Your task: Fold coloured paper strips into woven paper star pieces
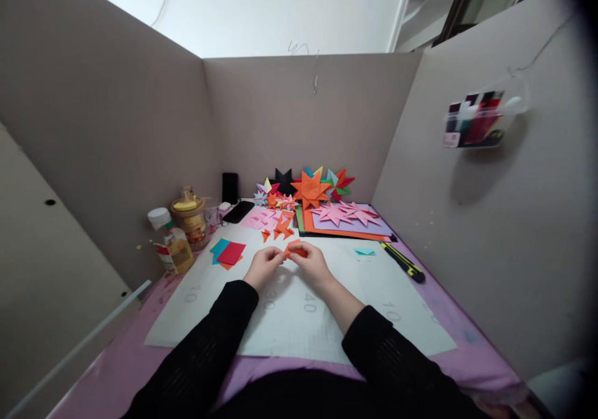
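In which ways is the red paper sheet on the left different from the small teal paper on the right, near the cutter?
The red sheet lies flat, while the teal paper is folded. The red sheet looks larger; the teal paper is small and narrow. The red sheet overlaps a blue sheet, but the teal paper touches no other coloured paper. Both are plain-coloured paper.
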